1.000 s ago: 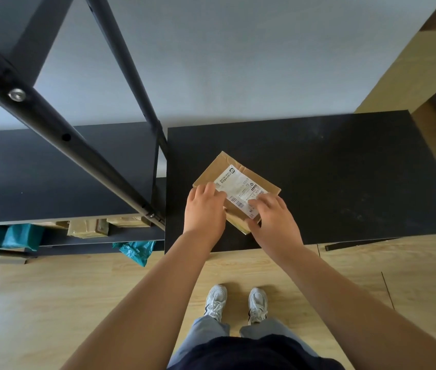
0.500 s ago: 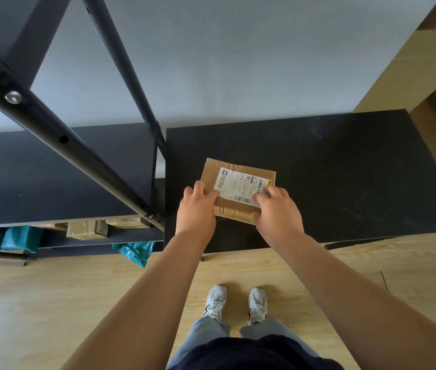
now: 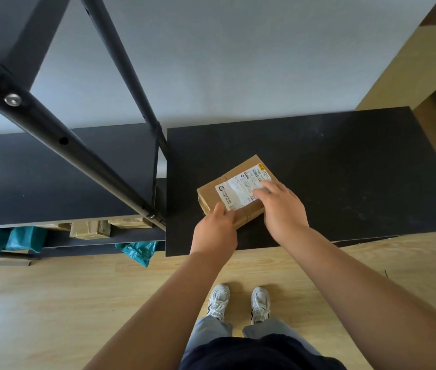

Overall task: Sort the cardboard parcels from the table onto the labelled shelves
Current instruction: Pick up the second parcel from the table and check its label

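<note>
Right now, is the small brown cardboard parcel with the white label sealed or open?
Sealed, as far as shows: the brown cardboard parcel has flat flaps, with tape and a white shipping label across its top.

Brown parcel (image 3: 234, 194) – white label (image 3: 240, 186) with black print; table (image 3: 345, 169) black; teal bags (image 3: 138, 251); pale wood floor (image 3: 51, 303).

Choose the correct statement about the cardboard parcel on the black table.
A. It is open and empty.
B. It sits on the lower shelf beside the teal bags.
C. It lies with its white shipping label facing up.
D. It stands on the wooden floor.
C: the cardboard parcel rests on the black table with its white shipping label upward, both hands touching it.
</note>
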`<action>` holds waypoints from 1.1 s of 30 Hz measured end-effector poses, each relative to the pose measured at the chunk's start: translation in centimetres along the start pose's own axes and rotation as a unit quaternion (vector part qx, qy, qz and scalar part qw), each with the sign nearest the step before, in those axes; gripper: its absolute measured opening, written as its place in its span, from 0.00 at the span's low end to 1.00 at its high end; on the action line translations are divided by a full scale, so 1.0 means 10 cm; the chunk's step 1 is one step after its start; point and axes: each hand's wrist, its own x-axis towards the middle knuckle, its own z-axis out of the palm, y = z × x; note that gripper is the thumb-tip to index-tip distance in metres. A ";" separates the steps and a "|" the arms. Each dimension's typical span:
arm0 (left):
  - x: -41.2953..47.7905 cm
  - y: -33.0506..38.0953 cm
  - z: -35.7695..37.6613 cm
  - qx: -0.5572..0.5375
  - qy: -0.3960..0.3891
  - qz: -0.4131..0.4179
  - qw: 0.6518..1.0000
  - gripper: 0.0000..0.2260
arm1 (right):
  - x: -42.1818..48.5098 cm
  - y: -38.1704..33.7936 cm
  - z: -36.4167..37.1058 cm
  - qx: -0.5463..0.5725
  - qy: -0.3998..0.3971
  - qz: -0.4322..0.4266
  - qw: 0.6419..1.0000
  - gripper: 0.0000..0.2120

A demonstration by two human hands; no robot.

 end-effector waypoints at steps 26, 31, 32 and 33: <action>0.29 -0.10 -0.15 -0.139 -0.004 -0.115 0.984 0.05 | -0.11 0.14 0.30 0.286 -0.067 0.167 0.941 0.21; 0.22 -0.14 -0.06 -0.214 -0.004 -0.162 0.963 0.06 | -0.06 0.18 0.26 0.306 -0.073 0.169 0.934 0.24; 0.23 -0.16 -0.06 -0.230 0.004 -0.172 0.958 0.07 | -0.05 0.18 0.26 0.318 -0.078 0.180 0.928 0.25; 0.24 -0.17 -0.06 -0.248 0.008 -0.181 0.952 0.08 | -0.04 0.18 0.26 0.331 -0.087 0.194 0.919 0.26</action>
